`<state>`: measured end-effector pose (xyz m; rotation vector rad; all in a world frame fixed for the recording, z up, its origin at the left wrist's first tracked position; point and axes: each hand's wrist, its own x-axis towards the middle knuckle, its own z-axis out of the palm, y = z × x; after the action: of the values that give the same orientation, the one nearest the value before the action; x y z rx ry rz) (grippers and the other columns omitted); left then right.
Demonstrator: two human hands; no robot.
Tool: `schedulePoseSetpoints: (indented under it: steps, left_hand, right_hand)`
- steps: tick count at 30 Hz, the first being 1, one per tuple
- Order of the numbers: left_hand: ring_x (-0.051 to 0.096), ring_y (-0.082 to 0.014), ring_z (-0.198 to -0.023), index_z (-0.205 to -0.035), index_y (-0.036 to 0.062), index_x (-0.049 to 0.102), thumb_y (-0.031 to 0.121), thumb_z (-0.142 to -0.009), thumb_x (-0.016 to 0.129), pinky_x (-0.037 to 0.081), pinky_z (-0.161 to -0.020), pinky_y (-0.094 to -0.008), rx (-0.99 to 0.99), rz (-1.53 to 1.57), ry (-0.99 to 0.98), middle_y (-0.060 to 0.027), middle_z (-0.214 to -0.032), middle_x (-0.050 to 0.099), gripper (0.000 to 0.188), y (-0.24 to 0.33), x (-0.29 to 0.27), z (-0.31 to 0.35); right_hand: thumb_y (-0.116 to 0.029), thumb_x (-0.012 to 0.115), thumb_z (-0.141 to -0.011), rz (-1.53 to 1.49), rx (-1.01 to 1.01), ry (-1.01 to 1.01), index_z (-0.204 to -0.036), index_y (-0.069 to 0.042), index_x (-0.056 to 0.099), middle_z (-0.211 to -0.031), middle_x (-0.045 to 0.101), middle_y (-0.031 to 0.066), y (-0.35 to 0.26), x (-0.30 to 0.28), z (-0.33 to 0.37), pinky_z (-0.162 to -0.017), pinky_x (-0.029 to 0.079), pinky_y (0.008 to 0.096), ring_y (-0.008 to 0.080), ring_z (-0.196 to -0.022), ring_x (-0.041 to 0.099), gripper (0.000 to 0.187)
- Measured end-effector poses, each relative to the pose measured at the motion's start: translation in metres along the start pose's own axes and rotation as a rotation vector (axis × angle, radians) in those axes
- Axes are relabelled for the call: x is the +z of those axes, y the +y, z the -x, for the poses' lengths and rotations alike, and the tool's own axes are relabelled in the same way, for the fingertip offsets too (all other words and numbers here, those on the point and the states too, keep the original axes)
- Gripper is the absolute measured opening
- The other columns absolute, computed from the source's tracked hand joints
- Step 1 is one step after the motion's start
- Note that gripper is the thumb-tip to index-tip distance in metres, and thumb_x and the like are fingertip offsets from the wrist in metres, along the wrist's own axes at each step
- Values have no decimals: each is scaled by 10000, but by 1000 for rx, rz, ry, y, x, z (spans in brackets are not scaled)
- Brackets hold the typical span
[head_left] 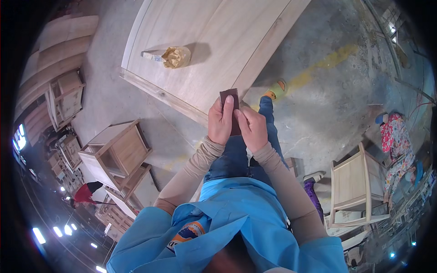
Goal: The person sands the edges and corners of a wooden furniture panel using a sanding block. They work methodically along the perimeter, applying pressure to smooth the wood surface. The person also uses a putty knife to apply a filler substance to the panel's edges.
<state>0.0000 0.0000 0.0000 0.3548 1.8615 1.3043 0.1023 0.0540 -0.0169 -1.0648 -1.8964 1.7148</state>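
Note:
A folded piece of dark brown sandpaper (234,92) is held upright between my two hands, in front of the corner of a large pale wooden panel (200,27). My left hand (220,122) grips it with the thumb pressed flat on its face. From the other side, my right hand (253,129) pinches its edge lower down. On the panel's top rests an open tub of tan paste (175,58), apparently filler. A flat-bladed tool (152,56) lies against the tub's left side.
Unfinished wooden cabinets (120,148) stand on the concrete floor (318,109) to my left. Another wooden frame piece (357,186) is at the right, near a person in flowered clothes (398,141). A person in red (86,193) bends at the far left.

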Motion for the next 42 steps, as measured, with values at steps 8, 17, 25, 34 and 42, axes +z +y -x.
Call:
schedulePoseSetpoints:
  steps: [8, 17, 25, 34, 42]
  left_hand:
    - [466, -49, -664, -911, 11, 610, 261, -983, 533, 414, -593, -230, -42, -1, -166, 51, -720, 542, 271, 1, 0, -18]
    - [609, -297, -575, -873, 46, 595, 275, -926, 562, 459, -529, -382, 459, -818, 20, -139, -697, 610, 237, 11, -2, -75]
    - [597, -275, -590, -829, 90, 565, 217, -856, 618, 451, -528, -408, 681, -1182, -54, -79, -643, 578, 140, 4, 10, -94]
    - [590, -227, -590, -785, 117, 544, 216, -824, 629, 385, -538, -367, 775, -1216, -8, -41, -642, 579, 137, 10, 27, -113]
    - [595, -239, -587, -763, 130, 522, 234, -844, 575, 381, -541, -393, 881, -1193, 49, -33, -627, 578, 142, 38, 82, -184]
  right_hand:
    - [-173, 537, -953, -184, 190, 90, -815, 18, 587, -626, 508, 119, -2, 0, 0, -528, 384, 350, 228, -535, 478, 241]
    - [-203, 412, -1009, -80, 11, 419, -1233, 2, 481, -1200, 524, 160, 29, -24, -54, -946, 406, 356, 274, -1095, 527, 311]
    - [-222, 408, -984, -54, -13, 633, -1389, 40, 312, -1357, 391, 226, 50, -60, -176, -1008, 381, 403, 344, -1199, 467, 492]
    - [-262, 367, -982, 146, -42, 781, -1407, 92, 259, -1378, 419, 284, 71, -61, -244, -1046, 352, 383, 374, -1247, 454, 564]
    - [-245, 310, -1002, -104, 4, 673, -1452, 21, 236, -1393, 407, 288, 48, -62, -234, -1043, 360, 409, 390, -1259, 447, 527]
